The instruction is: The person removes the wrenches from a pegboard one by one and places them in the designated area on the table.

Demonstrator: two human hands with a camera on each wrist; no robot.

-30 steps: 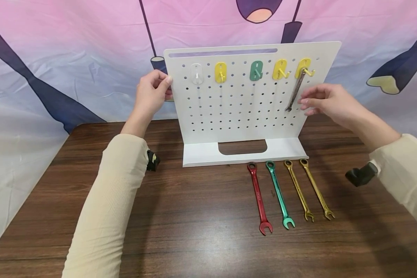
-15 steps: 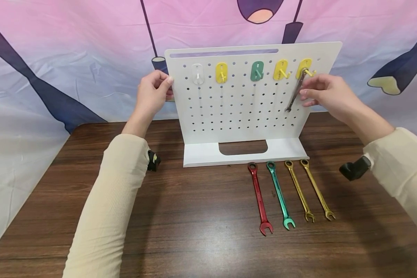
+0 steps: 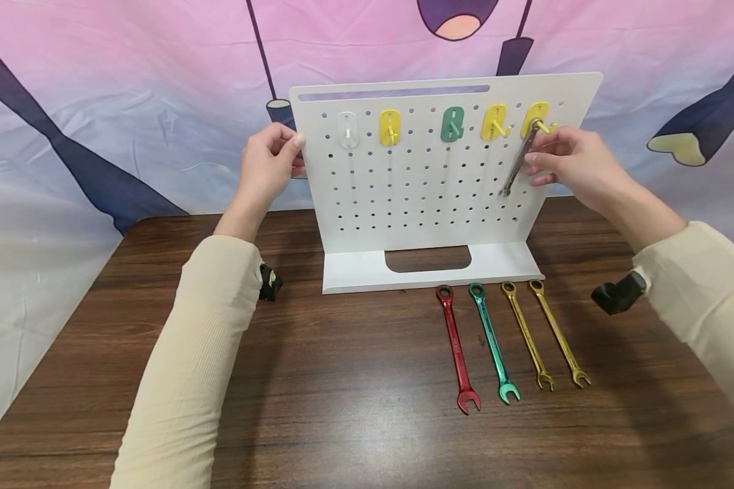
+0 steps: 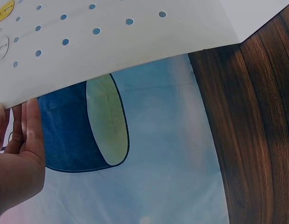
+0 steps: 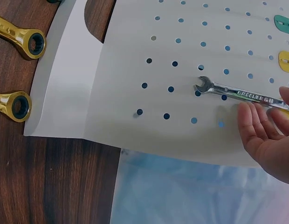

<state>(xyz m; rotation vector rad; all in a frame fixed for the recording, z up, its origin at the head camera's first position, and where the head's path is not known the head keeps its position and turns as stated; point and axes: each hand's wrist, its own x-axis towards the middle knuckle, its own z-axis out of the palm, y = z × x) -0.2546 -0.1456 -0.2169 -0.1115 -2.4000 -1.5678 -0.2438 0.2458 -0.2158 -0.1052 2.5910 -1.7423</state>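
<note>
My left hand (image 3: 270, 161) pinches the left edge of a white pegboard (image 3: 404, 197), thumb in front and fingers behind; the left wrist view shows fingers (image 4: 35, 123) behind the edge. At the board's right side, my right hand (image 3: 571, 163) pinches a silver combination wrench (image 3: 518, 165) between thumb and fingers. The wrench's ring end is on the rightmost yellow hook (image 3: 538, 115), and its open end (image 5: 205, 85) hangs down and left, close to the board. The right wrist view has the thumb above the shank and the fingers below.
Along the board's top run a clear hook (image 3: 347, 129), a yellow hook (image 3: 389, 128), a green hook (image 3: 452, 125) and another yellow hook (image 3: 494, 122). On the wooden table lie a red wrench (image 3: 455, 346), a green wrench (image 3: 492, 339) and two gold wrenches (image 3: 526, 333).
My right hand has moved up and left from beside the silver wrench to take hold of its shank. The wrench's lower end has shifted slightly left. My left hand stays on the board's edge.
</note>
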